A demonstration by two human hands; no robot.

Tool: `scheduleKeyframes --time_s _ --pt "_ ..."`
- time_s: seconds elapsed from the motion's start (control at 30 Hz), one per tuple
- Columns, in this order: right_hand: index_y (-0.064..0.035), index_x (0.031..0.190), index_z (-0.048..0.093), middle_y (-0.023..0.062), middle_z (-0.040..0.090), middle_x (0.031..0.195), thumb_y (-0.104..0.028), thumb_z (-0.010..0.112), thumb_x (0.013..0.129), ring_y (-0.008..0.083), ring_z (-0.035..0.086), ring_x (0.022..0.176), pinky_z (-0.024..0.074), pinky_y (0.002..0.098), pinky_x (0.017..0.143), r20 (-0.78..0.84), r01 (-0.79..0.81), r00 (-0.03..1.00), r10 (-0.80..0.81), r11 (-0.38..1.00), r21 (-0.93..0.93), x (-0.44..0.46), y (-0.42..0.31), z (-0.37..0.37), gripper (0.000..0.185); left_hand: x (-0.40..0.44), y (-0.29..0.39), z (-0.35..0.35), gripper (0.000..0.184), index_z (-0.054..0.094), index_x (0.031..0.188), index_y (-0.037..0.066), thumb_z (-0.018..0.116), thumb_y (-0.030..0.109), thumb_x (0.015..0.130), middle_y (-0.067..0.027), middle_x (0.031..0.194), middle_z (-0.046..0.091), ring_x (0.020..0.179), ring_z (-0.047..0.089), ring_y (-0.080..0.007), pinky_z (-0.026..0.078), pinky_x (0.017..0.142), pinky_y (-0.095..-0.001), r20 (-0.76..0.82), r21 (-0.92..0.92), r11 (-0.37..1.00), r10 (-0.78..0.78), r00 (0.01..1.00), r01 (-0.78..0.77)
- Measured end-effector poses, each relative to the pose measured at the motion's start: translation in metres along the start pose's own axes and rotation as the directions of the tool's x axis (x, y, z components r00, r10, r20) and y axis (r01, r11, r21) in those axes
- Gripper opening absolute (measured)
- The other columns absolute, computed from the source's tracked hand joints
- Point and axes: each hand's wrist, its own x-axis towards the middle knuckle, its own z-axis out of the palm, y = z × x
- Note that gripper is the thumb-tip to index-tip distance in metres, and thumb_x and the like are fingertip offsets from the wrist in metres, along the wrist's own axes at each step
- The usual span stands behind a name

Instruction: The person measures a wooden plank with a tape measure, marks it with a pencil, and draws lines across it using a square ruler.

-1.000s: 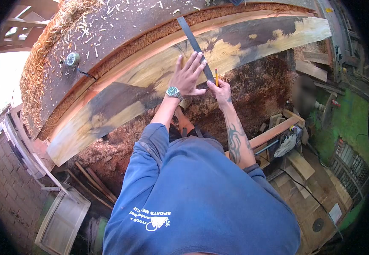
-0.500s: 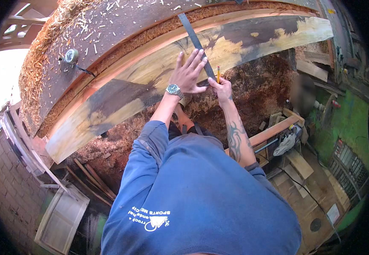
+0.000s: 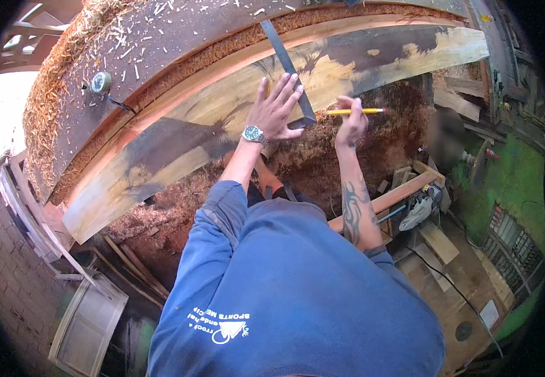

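Observation:
A long wooden board point(image 3: 191, 122), mottled dark and pale yellow, crosses the bench in front of me. Across its width lies the dark metal blade of a carpenter's square point(image 3: 280, 49), reaching from the far side to the near edge. My left hand point(image 3: 275, 113), with a watch at the wrist, lies flat beside the blade with fingers spread, the fingertips touching it. The palm hides part of the square's near end. Just right of that end, my right hand point(image 3: 352, 124) grips a yellow pencil point(image 3: 371, 111), held nearly level, off the board.
The bench top point(image 3: 178, 38) beyond is strewn with shavings, heaped thickly at its left end. A round gauge-like object point(image 3: 101, 82) stands there. Sawdust covers the floor below the board. Lower right, a wooden surface point(image 3: 461, 301) holds offcuts and a cable. A framed panel point(image 3: 90, 327) leans lower left.
My right hand has moved right, away from the square's near end, and the pencil has swung from upright to nearly level. My left hand stays on the square.

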Motion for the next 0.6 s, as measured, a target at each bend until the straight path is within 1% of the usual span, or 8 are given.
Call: scheduleKeyframes --time_s 0.07,0.1,0.13,0.2,0.3,0.4,0.53,0.6 --pt "-0.0011 0.085 0.073 -0.0019 0.056 0.062 -0.042 0.044 0.105 0.0097 0.045 0.049 0.0358 0.0262 0.047 0.118 -0.137 0.981 0.156 0.978 -0.156 0.002 -0.045 0.028 0.054 0.002 -0.001 0.0 0.107 0.041 0.149 0.015 0.079 0.063 0.06 -0.008 0.162 0.03 0.152 0.023 -0.0242 0.009 0.123 -0.0558 -0.009 -0.013 1.0 0.001 1.0 -0.002" --pt "0.0004 0.089 0.074 0.0039 0.068 0.072 -0.038 0.049 0.103 0.0135 0.057 0.054 0.0461 0.0294 0.053 0.232 -0.194 0.945 0.23 0.967 -0.166 0.014 -0.025 0.028 0.048 0.002 0.0 -0.001 0.107 0.041 0.149 0.015 0.079 0.063 0.061 -0.0083 0.162 0.03 0.152 0.023 -0.0244 0.01 0.123 -0.0559 -0.001 -0.022 1.0 -0.005 1.0 0.005" --pt "0.0006 0.09 0.074 0.0064 0.07 0.076 -0.035 0.052 0.102 0.0151 0.061 0.059 0.0486 0.0304 0.057 0.246 -0.077 0.962 0.123 0.979 -0.186 0.021 -0.022 0.043 0.043 0.002 0.001 -0.003 0.108 0.041 0.149 0.015 0.079 0.062 0.061 -0.0086 0.161 0.03 0.152 0.024 -0.0247 0.01 0.123 -0.056 0.006 -0.028 1.0 -0.012 1.0 0.012" --pt "0.001 0.094 0.074 0.0114 0.075 0.084 -0.029 0.058 0.099 0.0184 0.068 0.067 0.0537 0.0323 0.064 0.278 0.154 0.957 -0.089 0.963 -0.221 0.023 -0.021 0.081 0.035 0.003 0.0 -0.004 0.108 0.04 0.149 0.014 0.079 0.061 0.061 -0.0093 0.161 0.031 0.151 0.024 -0.0252 0.011 0.123 -0.056 0.005 -0.032 0.999 -0.014 1.0 0.014" --pt "0.0002 0.099 0.074 0.0152 0.076 0.09 -0.021 0.064 0.094 0.0209 0.074 0.08 0.0565 0.0328 0.072 0.384 0.26 0.916 -0.117 0.901 -0.346 0.036 -0.027 0.101 0.024 0.002 -0.001 -0.002 0.108 0.039 0.15 0.013 0.079 0.061 0.061 -0.0101 0.161 0.031 0.151 0.025 -0.0258 0.012 0.123 -0.0556 -0.007 -0.031 0.999 -0.007 1.0 0.007" --pt "-0.0013 0.1 0.075 0.0153 0.075 0.089 -0.018 0.064 0.092 0.0224 0.074 0.081 0.0565 0.0324 0.074 0.382 0.266 0.914 -0.137 0.913 -0.308 0.039 -0.022 0.113 0.021 0.003 -0.001 -0.005 0.109 0.038 0.15 0.013 0.078 0.062 0.062 -0.0104 0.161 0.032 0.151 0.024 -0.026 0.013 0.123 -0.0551 -0.001 -0.024 1.0 -0.008 1.0 0.008" --pt "-0.0014 0.099 0.075 0.0164 0.075 0.09 -0.018 0.063 0.093 0.0237 0.074 0.082 0.0566 0.0335 0.074 0.445 0.314 0.884 -0.145 0.889 -0.333 0.045 -0.022 0.114 0.022 0.002 -0.002 -0.003 0.11 0.038 0.152 0.014 0.076 0.064 0.062 -0.0098 0.161 0.031 0.152 0.024 -0.0258 0.013 0.123 -0.0546 -0.004 -0.027 1.0 -0.011 1.0 0.011" --pt "-0.0013 0.099 0.075 0.0164 0.075 0.09 -0.019 0.063 0.093 0.024 0.074 0.081 0.0567 0.034 0.074 0.489 0.354 0.862 -0.134 0.85 -0.39 0.047 -0.034 0.109 0.023 0.002 -0.003 -0.002 0.11 0.037 0.152 0.014 0.076 0.065 0.062 -0.0096 0.161 0.031 0.152 0.024 -0.0257 0.012 0.123 -0.0544 -0.005 -0.026 1.0 -0.012 1.0 0.012"
